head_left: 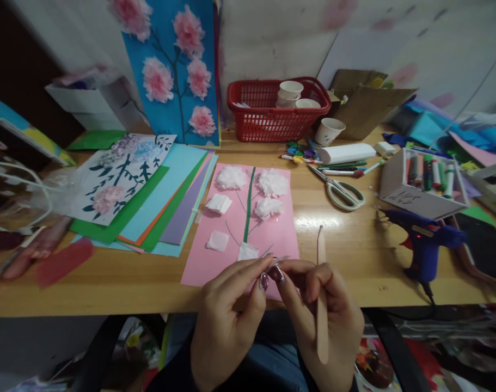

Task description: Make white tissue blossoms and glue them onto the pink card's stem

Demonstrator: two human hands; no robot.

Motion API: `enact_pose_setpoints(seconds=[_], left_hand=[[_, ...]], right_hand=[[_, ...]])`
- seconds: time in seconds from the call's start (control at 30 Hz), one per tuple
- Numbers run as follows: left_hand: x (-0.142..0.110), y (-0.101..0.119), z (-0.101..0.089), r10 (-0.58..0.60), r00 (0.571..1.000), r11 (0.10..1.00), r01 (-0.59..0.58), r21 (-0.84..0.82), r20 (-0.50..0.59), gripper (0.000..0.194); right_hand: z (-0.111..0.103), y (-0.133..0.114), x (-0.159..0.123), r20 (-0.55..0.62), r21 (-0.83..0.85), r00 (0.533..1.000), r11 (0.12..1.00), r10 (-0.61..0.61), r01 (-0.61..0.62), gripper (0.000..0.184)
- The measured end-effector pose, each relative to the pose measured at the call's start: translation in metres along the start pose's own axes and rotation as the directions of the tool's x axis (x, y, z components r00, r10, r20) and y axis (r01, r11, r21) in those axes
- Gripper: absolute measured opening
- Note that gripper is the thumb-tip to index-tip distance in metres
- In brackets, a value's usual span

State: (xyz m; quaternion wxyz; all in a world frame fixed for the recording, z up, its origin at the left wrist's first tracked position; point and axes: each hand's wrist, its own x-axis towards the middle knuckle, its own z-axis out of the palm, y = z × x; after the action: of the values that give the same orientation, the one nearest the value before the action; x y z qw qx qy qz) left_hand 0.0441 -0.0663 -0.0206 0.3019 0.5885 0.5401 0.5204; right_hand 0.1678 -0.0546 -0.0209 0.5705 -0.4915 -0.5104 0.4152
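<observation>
My left hand (231,316) and my right hand (329,316) meet at the fingertips over the lower edge of a pink sheet (198,256). Both pinch at one spot, where a small pale sliver shows; I cannot make out what it is. A flat wooden craft stick (322,326) is tucked under the curled fingers of my right hand, pointing up and down. On the pink sheet are a green stem (250,204), thin drawn branches and several white tissue flowers (272,182). Folded white tissue squares (218,240) lie at its left and beside the stem's foot.
A blue glue gun (423,239) stands at the right, its cord over the table edge. Scissors (341,190), a box of markers (427,179) and a red basket (268,120) with paper cups are behind. Coloured paper (182,218) is stacked left, below a blue flower picture (164,114).
</observation>
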Motion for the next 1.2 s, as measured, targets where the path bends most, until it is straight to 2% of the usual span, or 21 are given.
enact_pose_setpoints(seconds=[0.13,0.23,0.3,0.4,0.5,0.73,1.03,1.13,1.2], left_hand=[[0.003,-0.003,0.001,-0.113,0.993,0.992,0.114,-0.051,0.014,0.025],[0.005,-0.006,0.002,-0.241,0.971,0.961,0.238,-0.139,-0.005,0.012],[0.007,-0.006,0.002,-0.279,0.960,0.943,0.271,-0.196,-0.016,0.003],[0.009,-0.007,0.001,-0.278,0.960,0.927,0.271,-0.258,0.008,0.004],[0.009,-0.007,-0.001,-0.263,0.963,0.931,0.267,-0.250,0.050,0.006],[0.010,-0.012,-0.006,-0.270,0.959,0.937,0.283,-0.203,0.092,0.005],[0.011,-0.012,-0.004,-0.414,0.890,0.762,0.454,-0.461,0.192,0.016],[0.010,-0.014,-0.001,-0.421,0.880,0.724,0.472,-0.503,0.219,0.017],[0.010,-0.015,0.001,-0.420,0.881,0.707,0.467,-0.531,0.217,0.015]], right_hand=[[-0.003,0.003,0.000,0.006,0.016,1.000,1.000,0.012,-0.012,0.032],[-0.005,0.006,0.000,-0.001,-0.013,1.000,1.000,-0.007,0.007,0.030],[-0.005,0.006,0.000,0.010,-0.023,1.000,0.999,-0.024,0.024,0.028],[-0.006,0.004,0.000,0.058,-0.022,0.997,0.998,-0.049,0.051,0.026],[-0.007,0.002,0.000,0.095,-0.022,0.995,0.999,-0.044,0.046,0.026],[-0.005,0.000,0.003,0.091,0.025,0.996,0.999,0.022,-0.024,0.029],[-0.002,0.003,0.007,0.141,0.139,0.987,0.985,0.081,-0.101,0.028],[0.000,0.003,0.008,0.204,0.161,0.974,0.978,0.096,-0.130,0.028],[0.001,0.004,0.009,0.191,0.160,0.977,0.978,0.098,-0.130,0.029]])
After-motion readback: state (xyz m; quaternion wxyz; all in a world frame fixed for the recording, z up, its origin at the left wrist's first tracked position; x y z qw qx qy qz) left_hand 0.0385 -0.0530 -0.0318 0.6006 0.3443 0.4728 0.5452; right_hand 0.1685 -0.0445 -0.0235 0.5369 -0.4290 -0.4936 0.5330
